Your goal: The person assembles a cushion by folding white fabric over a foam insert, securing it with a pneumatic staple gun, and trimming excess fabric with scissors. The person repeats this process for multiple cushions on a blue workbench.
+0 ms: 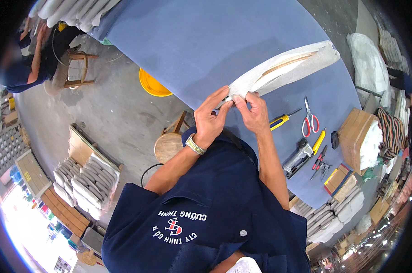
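Observation:
A long curved piece wrapped in light grey fabric reaches from my hands toward the far right of the blue-topped table. Along its middle the fabric gapes and a wooden strip shows inside. At the near end, my left hand is closed on the fabric, thumb and fingers pinching its edge. My right hand pinches the same end just beside it, thumb tips close together. What lies under the fingertips is hidden. A metal watch is on my left wrist.
Right of my right arm lie a yellow screwdriver, red-handled scissors, a staple gun and a yellow cutter. A cardboard box stands beyond them. Left are a wooden stool, a yellow basin and a seated person.

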`<state>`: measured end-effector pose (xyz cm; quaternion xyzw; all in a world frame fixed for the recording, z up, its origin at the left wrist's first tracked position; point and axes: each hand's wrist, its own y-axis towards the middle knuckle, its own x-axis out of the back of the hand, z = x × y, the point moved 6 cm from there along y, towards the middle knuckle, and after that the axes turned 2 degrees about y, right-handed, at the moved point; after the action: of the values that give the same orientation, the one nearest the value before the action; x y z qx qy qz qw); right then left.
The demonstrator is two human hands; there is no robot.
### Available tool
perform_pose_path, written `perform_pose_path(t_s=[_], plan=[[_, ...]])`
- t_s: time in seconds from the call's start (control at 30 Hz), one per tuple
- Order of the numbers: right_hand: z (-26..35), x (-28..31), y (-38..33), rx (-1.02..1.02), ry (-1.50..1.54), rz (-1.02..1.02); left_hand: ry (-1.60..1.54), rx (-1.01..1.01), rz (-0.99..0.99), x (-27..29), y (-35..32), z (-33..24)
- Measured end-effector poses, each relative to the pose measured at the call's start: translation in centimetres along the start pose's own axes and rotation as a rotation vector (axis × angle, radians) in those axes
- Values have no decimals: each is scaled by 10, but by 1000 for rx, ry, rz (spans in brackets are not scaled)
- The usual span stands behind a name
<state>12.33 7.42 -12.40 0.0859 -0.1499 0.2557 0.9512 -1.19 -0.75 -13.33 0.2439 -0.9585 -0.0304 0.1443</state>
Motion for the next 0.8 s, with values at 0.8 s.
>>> perform_pose_path(t_s=[0.8], plan=[[-21,6,-26,-16,68,124,-299,368,223,-28,-17,27]])
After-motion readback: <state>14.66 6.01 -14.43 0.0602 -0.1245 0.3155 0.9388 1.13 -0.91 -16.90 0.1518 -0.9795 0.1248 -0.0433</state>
